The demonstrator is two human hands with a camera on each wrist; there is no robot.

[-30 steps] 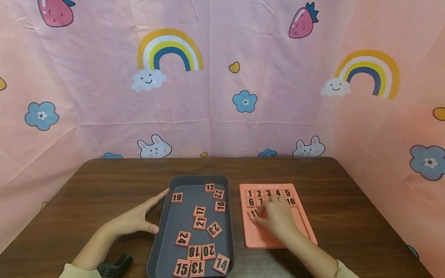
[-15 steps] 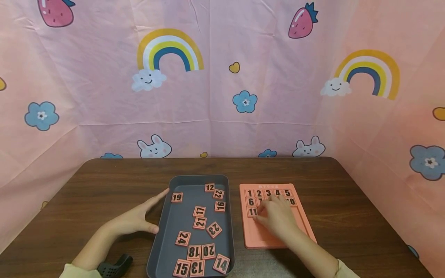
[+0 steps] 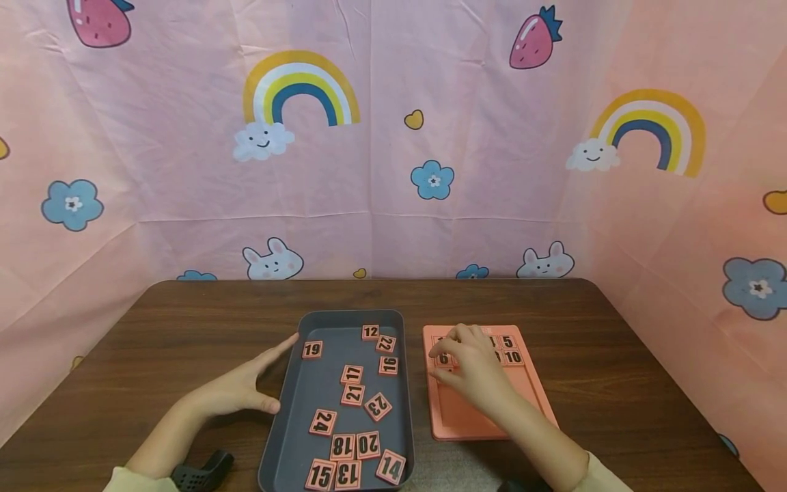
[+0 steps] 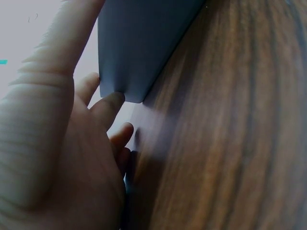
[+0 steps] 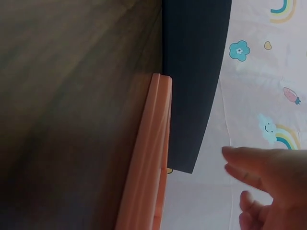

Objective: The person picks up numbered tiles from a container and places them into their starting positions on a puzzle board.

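We'd guess the left grip (image 3: 236, 386), spread and empty against the left of the tray (image 3: 320, 386), steadies it — tiles (image 3: 353, 394) inside, board (image 3: 466, 418) just right — while the right grip (image 3: 478, 367) hovers over that board, parted, holding nothing.

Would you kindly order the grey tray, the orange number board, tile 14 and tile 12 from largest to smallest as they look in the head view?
1. Grey tray
2. Orange number board
3. Tile 14 and tile 12, unranked: 14 looks larger but lies nearer the camera.
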